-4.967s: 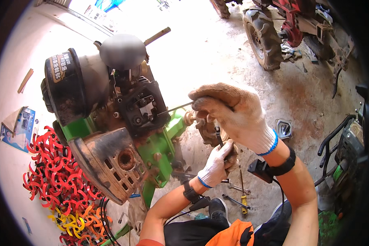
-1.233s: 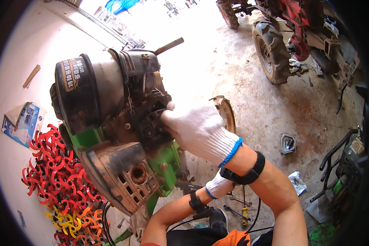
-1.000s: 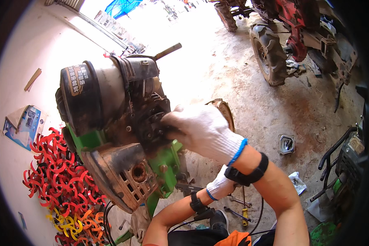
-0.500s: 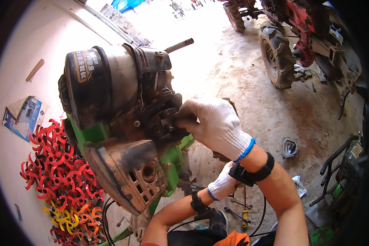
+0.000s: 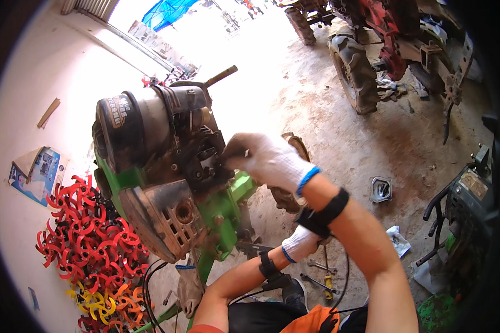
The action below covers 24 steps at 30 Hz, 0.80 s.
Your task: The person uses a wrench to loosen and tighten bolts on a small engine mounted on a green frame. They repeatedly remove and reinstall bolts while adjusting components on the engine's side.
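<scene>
A dirty small engine (image 5: 144, 127) with a black-and-silver cylindrical top sits on a green machine frame (image 5: 219, 219). My right hand (image 5: 269, 158), in a white knit glove with a blue cuff, reaches to the engine's near right side. Its fingers are curled together against dark, greasy parts (image 5: 205, 166); whatever they grip is hidden. Lower down is my left hand (image 5: 303, 243), gloved the same way, beside the frame. My right wrist and its black strap cover part of it, so its fingers do not show. A rusty, slotted muffler guard (image 5: 166, 216) juts toward me.
Red curved tiller blades (image 5: 94, 238) lie heaped at left, with yellow ones (image 5: 94, 299) below. Wrenches (image 5: 319, 283) and a yellow-handled screwdriver (image 5: 329, 286) rest on the floor near my shoe (image 5: 295, 294). A metal dish (image 5: 380, 189) stands to the right. A red tractor (image 5: 380, 33) is behind.
My view has shifted, so the engine appears lower and smaller. My right hand stays at the engine's side with its fingers curled. The left hand remains low beside the frame.
</scene>
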Tool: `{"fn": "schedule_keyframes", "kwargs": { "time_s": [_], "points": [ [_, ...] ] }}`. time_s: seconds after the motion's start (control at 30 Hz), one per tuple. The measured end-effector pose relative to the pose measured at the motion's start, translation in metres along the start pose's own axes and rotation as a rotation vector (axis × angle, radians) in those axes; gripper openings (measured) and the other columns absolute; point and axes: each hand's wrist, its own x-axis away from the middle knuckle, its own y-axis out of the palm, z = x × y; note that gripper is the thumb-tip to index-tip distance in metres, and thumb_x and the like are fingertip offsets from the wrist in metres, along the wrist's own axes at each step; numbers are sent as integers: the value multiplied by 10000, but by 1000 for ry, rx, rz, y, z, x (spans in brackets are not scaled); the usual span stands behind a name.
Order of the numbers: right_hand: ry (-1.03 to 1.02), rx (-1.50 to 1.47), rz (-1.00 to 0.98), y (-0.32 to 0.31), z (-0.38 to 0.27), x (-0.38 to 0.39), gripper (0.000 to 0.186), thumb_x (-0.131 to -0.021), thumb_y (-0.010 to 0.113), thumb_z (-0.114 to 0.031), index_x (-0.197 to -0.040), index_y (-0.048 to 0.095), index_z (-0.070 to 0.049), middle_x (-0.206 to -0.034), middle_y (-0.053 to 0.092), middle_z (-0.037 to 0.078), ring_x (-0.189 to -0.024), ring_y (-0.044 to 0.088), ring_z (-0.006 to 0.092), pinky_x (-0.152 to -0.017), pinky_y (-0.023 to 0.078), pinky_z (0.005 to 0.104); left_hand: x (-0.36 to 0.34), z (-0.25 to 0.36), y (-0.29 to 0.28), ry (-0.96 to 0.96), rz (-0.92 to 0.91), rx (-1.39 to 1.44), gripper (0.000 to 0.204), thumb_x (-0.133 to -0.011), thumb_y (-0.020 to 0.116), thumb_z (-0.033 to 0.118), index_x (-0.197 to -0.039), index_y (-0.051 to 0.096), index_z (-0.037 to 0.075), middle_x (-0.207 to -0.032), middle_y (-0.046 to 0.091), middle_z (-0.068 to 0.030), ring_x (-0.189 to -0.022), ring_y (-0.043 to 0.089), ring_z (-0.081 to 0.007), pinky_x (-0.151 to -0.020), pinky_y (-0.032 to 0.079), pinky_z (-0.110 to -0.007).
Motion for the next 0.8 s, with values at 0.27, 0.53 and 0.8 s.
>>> {"fn": "schedule_keyframes", "kwargs": {
  "time_s": [0.27, 0.53, 0.8],
  "points": [
    [54, 184, 121, -73, 30, 39, 250, -1011, 835, -193, -1196, 809, -27, -1103, 847, 145, -1005, 783, 228, -954, 624, 380, 3, 19, 7, -527, -53, 252, 349, -1134, 744, 403, -998, 647, 97, -728, 502, 37, -525, 354, -90, -507, 283, -309],
    [370, 766, 19, -136, 130, 89, 230, -990, 778, -215, -1167, 832, -78, -1097, 841, 179, -1019, 805, 365, -928, 626, 454, 27, -11, 12, -601, -60, -93, 366, -1117, 738, 414, -1036, 700, 59, -750, 543, 24, -611, 444, -90, -552, 364, -316],
    [909, 973, -34, -205, 249, 234, 344, -923, 751, -262, -1230, 856, -148, -1269, 815, 208, -1224, 758, 427, -1068, 603, 507, 51, -50, 10, -779, -238, 17, 389, -1117, 728, 403, -1078, 730, 16, -760, 554, 18, -633, 449, -106, -566, 350, -313]
  ]
}}
